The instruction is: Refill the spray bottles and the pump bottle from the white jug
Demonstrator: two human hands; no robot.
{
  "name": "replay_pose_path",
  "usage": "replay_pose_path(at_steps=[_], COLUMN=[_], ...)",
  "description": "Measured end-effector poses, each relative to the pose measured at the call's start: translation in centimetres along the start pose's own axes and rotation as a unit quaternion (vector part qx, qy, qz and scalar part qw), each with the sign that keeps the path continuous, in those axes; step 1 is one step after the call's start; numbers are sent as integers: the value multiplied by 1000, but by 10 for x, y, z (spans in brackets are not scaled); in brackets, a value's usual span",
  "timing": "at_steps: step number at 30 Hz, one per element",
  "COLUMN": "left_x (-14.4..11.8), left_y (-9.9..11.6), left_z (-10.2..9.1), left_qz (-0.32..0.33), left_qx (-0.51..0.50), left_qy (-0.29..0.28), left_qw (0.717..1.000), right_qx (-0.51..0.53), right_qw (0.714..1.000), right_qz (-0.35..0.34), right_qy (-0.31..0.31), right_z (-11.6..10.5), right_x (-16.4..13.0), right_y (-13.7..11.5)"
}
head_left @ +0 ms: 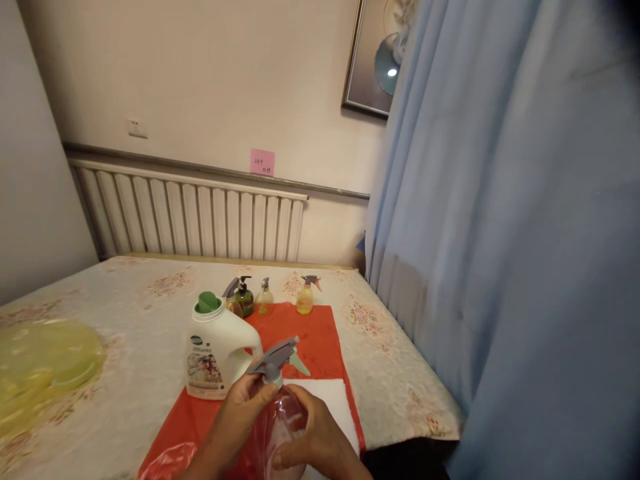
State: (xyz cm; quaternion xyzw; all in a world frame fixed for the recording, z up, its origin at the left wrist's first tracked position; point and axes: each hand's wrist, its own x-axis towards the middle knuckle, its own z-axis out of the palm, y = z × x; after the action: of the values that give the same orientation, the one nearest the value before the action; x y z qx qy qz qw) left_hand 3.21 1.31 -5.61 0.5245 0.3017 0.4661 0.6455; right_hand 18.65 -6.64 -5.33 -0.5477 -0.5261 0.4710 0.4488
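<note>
A clear pinkish spray bottle point(280, 427) with a grey trigger head point(277, 360) stands low in the view. My left hand point(235, 417) grips its neck just under the trigger head. My right hand point(320, 437) wraps around the bottle's body. Just behind them stands a white detergent jug point(215, 353) with a green cap point(207, 303). All of this is over a red mat point(320, 340) with a white cloth point(333, 400) under my right hand.
Several small pump and spray bottles point(265, 298) line the mat's far edge, one yellow sprayer point(305, 297) at the right. Yellow plastic point(45, 363) lies at left, a red bag point(167, 460) near the front. Blue curtain point(500, 267) hangs at right; a radiator point(190, 220) behind.
</note>
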Motion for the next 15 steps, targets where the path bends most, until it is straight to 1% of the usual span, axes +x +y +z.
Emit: replay_pose_path(at_steps=[4, 7, 10, 13, 15], left_x=[-3, -6, -5, -2, -1], left_y=[3, 3, 0, 0, 3], left_z=[0, 1, 3, 6, 7], left_qz=[-12, -9, 7, 21, 24], left_qx=[-58, -97, -83, -57, -49], left_qy=[-30, -50, -41, -29, -29], left_qw=[998, 994, 996, 998, 998], right_qx=[55, 89, 78, 41, 34], right_qw=[998, 995, 996, 999, 999], right_qz=[-14, -24, -18, -18, -17], right_qy=[-34, -39, -28, 2, 2], right_z=[0, 1, 1, 0, -1], right_x=[0, 1, 1, 1, 1], right_y=[-2, -2, -1, 0, -1])
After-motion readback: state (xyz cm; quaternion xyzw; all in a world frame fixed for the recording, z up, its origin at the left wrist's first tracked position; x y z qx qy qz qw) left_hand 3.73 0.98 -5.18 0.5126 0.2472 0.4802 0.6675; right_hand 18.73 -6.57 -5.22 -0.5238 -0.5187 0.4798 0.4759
